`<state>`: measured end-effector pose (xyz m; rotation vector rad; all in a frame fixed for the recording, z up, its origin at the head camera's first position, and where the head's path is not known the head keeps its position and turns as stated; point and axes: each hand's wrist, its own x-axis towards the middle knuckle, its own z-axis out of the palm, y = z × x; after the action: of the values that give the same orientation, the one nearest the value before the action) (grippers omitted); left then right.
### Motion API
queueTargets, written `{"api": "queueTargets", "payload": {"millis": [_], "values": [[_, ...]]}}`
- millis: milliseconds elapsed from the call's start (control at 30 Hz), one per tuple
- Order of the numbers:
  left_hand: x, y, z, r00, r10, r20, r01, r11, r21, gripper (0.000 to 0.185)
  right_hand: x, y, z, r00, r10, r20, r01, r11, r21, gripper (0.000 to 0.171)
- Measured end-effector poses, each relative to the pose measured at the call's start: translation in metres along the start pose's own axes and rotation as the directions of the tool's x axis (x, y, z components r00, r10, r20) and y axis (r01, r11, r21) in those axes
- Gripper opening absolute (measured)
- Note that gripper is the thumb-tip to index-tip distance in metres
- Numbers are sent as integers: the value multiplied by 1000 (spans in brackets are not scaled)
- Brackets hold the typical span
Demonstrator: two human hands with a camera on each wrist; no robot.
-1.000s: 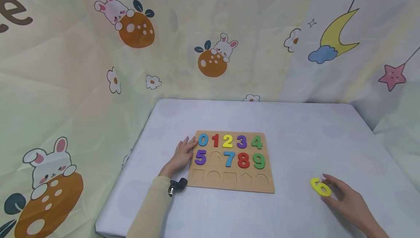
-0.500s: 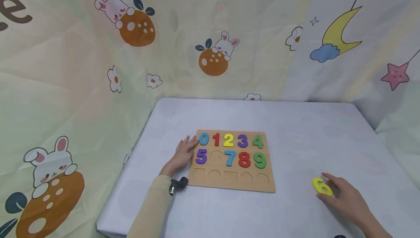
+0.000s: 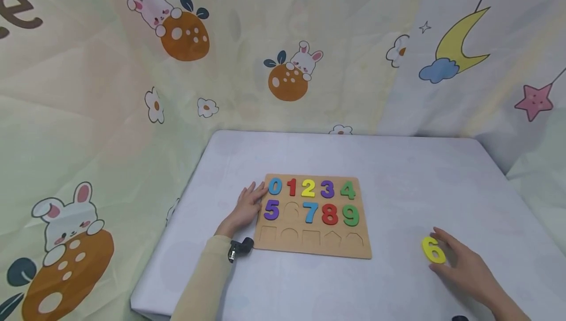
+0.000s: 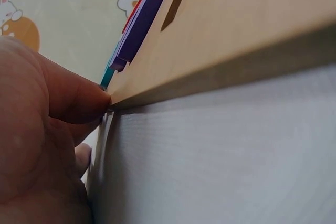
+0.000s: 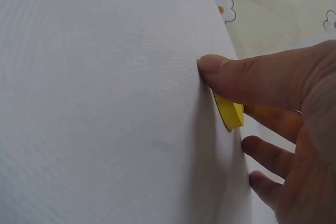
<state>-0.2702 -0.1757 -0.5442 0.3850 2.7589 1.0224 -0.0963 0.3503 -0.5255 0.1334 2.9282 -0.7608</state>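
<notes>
**Yellow 6 nudged up and turned under the right hand; board stays pinned**

The table, covered in a pale cloth, carries the wooden number board left of centre. The board has not shifted over the last second. It holds 0 to 4 in its far row and 5, 7, 8 and 9 in the middle row. The recess for the 6 is bare between the purple 5 and the blue 7. The near row of shape recesses is bare too.

The left hand lies where it was, flat at the board's left edge with fingers stretched out and relaxed. In the left wrist view the thumb presses against the board's edge, holding nothing.

The change is on the right. The yellow 6 sat slightly nearer and more tilted a second ago; now it lies a little farther up the cloth and stands closer to upright as read from the head camera. It is well apart from the board, on the near right of the table. The right hand has followed it. Its fingers are loosely spread and curved about the piece. The right wrist view shows the thumb tip down on the cloth beside the 6, with the other fingers on its far side. The piece looks caught between them yet not lifted, so I judge a pick-up is only beginning.
</notes>
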Motion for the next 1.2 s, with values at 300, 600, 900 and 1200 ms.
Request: {"api": "queueTargets", "payload": {"millis": [300,600,900,1200], "values": [[1,-3,1,1000,9,1,-9,1000,2,56,2,-4,3,997,-7,-73,8,1000,17,101],[2,-2,0,1000,11,-1,-11,1000,-12,55,10,-17,14,987,-54,-148,58,998,18,97],[1,-1,0,1000,9,-7,-9,1000,-16,55,27,-47,23,977,-117,-180,124,992,26,89],[1,-2,1,1000,0,-12,-1,1000,-27,54,48,-89,28,967,-191,-168,200,979,41,82]]}}
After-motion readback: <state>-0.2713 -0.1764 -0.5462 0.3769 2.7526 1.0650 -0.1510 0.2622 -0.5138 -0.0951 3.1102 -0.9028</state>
